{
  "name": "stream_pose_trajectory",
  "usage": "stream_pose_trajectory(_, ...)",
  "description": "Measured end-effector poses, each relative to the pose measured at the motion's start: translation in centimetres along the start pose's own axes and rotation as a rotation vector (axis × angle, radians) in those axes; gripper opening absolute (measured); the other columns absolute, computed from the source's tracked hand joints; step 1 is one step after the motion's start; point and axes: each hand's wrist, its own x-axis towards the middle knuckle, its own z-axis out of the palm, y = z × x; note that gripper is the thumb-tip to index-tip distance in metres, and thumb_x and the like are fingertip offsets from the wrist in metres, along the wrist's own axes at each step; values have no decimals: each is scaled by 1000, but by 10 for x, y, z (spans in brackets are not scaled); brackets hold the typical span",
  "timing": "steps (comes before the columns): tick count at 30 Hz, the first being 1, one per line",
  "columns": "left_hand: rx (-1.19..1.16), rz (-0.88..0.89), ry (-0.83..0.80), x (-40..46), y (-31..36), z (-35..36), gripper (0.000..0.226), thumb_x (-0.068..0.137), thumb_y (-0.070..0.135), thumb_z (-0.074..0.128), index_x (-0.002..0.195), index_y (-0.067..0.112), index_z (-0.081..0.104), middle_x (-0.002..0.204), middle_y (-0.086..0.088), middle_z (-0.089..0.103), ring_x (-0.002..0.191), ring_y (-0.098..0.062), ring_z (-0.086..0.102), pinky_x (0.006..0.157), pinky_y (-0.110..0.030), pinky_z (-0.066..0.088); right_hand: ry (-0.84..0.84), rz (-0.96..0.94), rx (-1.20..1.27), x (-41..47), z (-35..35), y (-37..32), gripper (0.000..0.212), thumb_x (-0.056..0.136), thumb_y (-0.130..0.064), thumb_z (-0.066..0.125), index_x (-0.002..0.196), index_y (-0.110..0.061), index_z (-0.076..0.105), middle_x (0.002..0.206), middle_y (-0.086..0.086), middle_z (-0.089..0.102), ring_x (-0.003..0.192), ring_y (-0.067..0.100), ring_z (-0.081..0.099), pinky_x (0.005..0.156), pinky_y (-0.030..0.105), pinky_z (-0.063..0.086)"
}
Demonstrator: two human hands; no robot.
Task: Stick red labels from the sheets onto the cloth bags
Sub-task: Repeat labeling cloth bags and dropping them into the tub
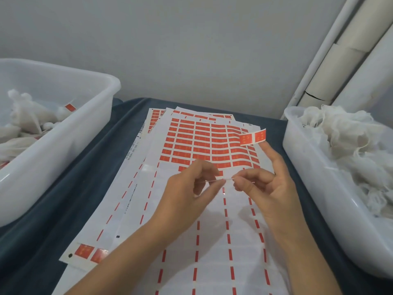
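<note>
The left hand (187, 188) and right hand (270, 184) each pinch one end of a thin pale drawstring (221, 181), stretched taut and running left to right between them above the white backing sheet of red rectangular labels (204, 143). A peeled red rectangular label (253, 137) clings to an extended fingertip of the right hand, beyond and to the right of the string. The right hand is therefore nearer. The bag itself cannot be made out. White cloth bags (344, 137) fill the translucent plastic tub (302, 158) to the right.
</note>
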Motion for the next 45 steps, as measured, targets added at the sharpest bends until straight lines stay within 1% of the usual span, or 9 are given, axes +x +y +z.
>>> stream_pose_trajectory(4, -3, -37, -64, 5, -5, -1, 16, 82, 27, 65, 76, 40, 58, 67, 31, 54, 77, 13, 55, 64, 1, 41, -2, 4, -78, 2, 2, 3, 55, 70, -37, 68, 122, -37, 50, 95, -49, 54, 91, -29, 48, 61, -7, 36)
stream_pose_trajectory(9, -144, -174, -62, 9, -10, -8, 15, 80, 27, 67, 71, 39, 62, 60, 29, 60, 70, 13, 56, 57, 1, 40, 12, 133, -49, 1, -6, -6, 29, 64, -60, 59, 93, -63, 56, 97, -48, 54, 89, -30, 47, 52, -2, 41)
stream_pose_trajectory(13, -119, -139, -101, 7, -9, -8, 18, 82, 26, 65, 74, 40, 61, 70, 24, 62, 76, 9, 57, 62, 0, 43, -161, 200, 38, -4, 1, -8, 29, 65, -45, 65, 90, -31, 67, 95, -32, 64, 90, -15, 58, 61, 2, 47)
stream_pose_trajectory(18, -88, -107, -145, 7, -6, -8, 25, 84, 24, 64, 69, 43, 58, 62, 29, 60, 74, 11, 56, 61, 2, 40, -161, 181, -5, -2, 1, -5, 27, 65, -39, 65, 88, -25, 64, 87, -29, 66, 85, -12, 61, 61, -1, 44)
stream_pose_trajectory(23, -95, -113, -177, 7, -5, -7, 24, 84, 25, 62, 68, 42, 57, 63, 36, 57, 73, 13, 55, 60, 3, 38, -161, 156, -46, -2, 1, -4, 17, 70, -33, 66, 85, -25, 64, 86, -27, 66, 82, -11, 62, 59, -1, 42)
stream_pose_trajectory(35, -85, -143, -155, 6, -3, -4, 13, 80, 42, 61, 67, 40, 58, 69, 17, 62, 74, 1, 56, 57, -4, 43, -128, 86, -95, -1, 4, 1, 20, 68, -37, 63, 84, -25, 64, 84, -24, 67, 85, -11, 61, 62, -2, 42)
stream_pose_trajectory(39, -121, -188, -134, 5, -4, -3, 12, 81, 32, 65, 70, 34, 63, 66, 20, 61, 68, 1, 54, 53, -4, 41, -116, 75, -98, -2, 6, 0, 22, 66, -40, 63, 85, -29, 64, 88, -30, 65, 87, -13, 60, 62, -1, 43)
stream_pose_trajectory(43, -335, -351, -101, 9, -3, -9, 12, 77, 32, 67, 74, 21, 70, 57, 14, 60, 48, 2, 50, 44, -6, 36, -11, 140, -60, -1, 4, 1, 46, 71, -51, 63, 115, -45, 50, 99, -34, 63, 92, -6, 63, 71, 8, 45)
stream_pose_trajectory(45, -410, -406, -83, 10, -1, -12, 16, 74, 34, 67, 75, 18, 70, 55, 14, 60, 44, 2, 49, 42, -6, 35, 66, 182, -11, 1, 0, 1, 43, 75, -50, 64, 115, -49, 49, 105, -31, 63, 96, -2, 63, 69, 11, 45)
